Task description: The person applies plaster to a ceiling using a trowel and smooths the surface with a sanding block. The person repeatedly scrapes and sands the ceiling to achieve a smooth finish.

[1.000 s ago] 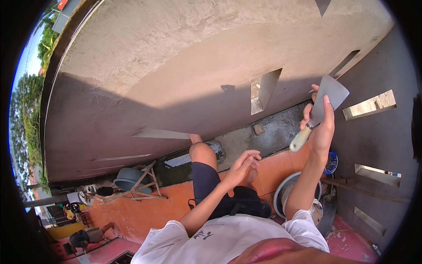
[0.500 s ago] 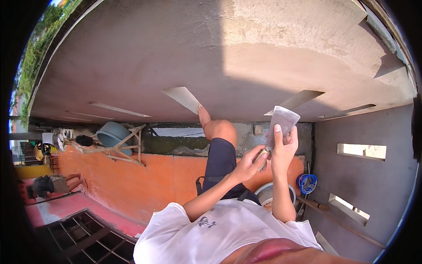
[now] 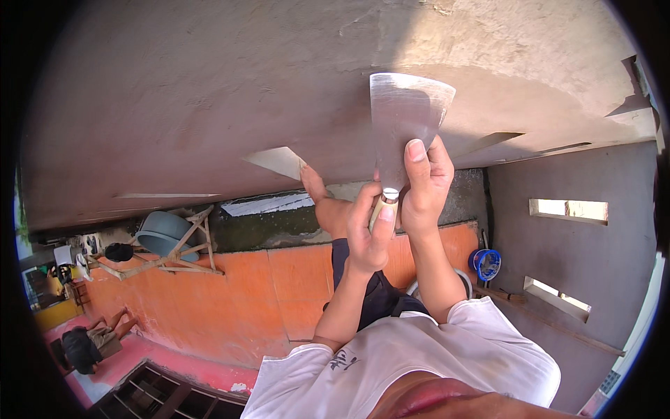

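Observation:
A putty knife [image 3: 405,115] with a broad, flared metal blade and a pale handle is held up in front of the wall. Around its handle, just below the metal collar, close the fingers of my left hand [image 3: 370,234]. My right hand [image 3: 427,183] pinches the lower blade, with the thumb lying on its near face and the fingers behind. Both hands are nearly side by side. The blade's wide edge points up and away from me, over the grey plastered wall [image 3: 279,84]; whether it touches the wall I cannot tell.
A grey-blue basin [image 3: 164,234] rests by a wooden stand [image 3: 192,244] at the left. A blue bucket [image 3: 486,264] sits in the right corner, near a long pole [image 3: 551,321]. Another person [image 3: 91,342] bends low at the far left. My foot [image 3: 314,183] is at a slot in the wall.
The putty knife and both hands have risen and moved left, closer to the view. My left hand has turned more upright on the handle. The view has shifted slightly.

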The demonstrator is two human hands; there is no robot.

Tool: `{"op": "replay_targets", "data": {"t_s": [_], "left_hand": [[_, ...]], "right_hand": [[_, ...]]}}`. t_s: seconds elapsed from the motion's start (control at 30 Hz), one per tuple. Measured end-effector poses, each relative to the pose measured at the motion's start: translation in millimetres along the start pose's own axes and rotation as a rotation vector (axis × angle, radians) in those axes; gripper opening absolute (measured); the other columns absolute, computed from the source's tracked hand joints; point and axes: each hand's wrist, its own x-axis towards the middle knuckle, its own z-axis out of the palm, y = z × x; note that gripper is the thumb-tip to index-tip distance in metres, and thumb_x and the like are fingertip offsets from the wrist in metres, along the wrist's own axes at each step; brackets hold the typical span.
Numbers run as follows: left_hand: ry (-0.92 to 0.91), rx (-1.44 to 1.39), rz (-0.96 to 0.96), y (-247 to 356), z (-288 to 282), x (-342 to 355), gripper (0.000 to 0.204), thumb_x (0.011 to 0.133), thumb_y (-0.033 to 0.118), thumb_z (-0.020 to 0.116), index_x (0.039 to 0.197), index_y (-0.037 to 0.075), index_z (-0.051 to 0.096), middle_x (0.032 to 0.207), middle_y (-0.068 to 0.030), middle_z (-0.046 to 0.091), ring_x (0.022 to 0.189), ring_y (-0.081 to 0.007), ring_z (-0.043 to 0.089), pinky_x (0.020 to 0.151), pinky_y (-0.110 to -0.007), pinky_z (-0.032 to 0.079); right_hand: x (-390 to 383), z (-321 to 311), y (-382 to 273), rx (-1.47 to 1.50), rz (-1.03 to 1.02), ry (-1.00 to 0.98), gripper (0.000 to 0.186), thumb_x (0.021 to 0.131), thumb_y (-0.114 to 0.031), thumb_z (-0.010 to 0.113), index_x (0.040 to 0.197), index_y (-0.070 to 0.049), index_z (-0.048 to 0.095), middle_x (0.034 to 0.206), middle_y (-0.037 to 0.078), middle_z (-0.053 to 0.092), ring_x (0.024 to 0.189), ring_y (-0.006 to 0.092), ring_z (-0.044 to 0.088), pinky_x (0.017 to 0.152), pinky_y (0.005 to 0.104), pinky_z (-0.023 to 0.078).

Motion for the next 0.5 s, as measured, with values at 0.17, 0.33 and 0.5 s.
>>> {"op": "replay_targets", "data": {"t_s": [0.17,0.33,0.5], "left_hand": [[-0.051,0.065,0.024,5,-1,18,0.033,0.106,0.026,0.051,0.118,-0.004,0.054,0.078,-0.0018,0.056,0.068,-0.0077,0.050,0.061,-0.025,0.039],[-0.009,0.031,-0.001,4,9,20,0.032,0.106,0.028,0.049,0.114,-0.003,0.054,0.077,-0.0011,0.055,0.068,-0.0071,0.050,0.060,-0.025,0.039],[0.085,-0.003,0.001,-14,40,5,0.034,0.105,0.030,0.046,0.111,-0.003,0.053,0.073,-0.0018,0.052,0.062,-0.0089,0.048,0.057,-0.027,0.038]], "right_hand": [[8,3,5,-0.091,-0.036,0.028,0.022,0.105,-0.022,0.068,0.104,0.000,0.071,0.090,-0.001,0.070,0.080,0.0038,0.056,0.072,0.0222,0.045],[12,-4,3,-0.233,-0.103,0.030,0.023,0.105,-0.022,0.068,0.103,0.001,0.072,0.085,-0.001,0.069,0.077,0.0032,0.055,0.067,0.0218,0.044],[21,-11,-21,-0.176,0.026,-0.050,0.024,0.106,-0.020,0.066,0.101,0.002,0.073,0.084,0.000,0.072,0.075,0.0031,0.057,0.065,0.0220,0.045]]}}
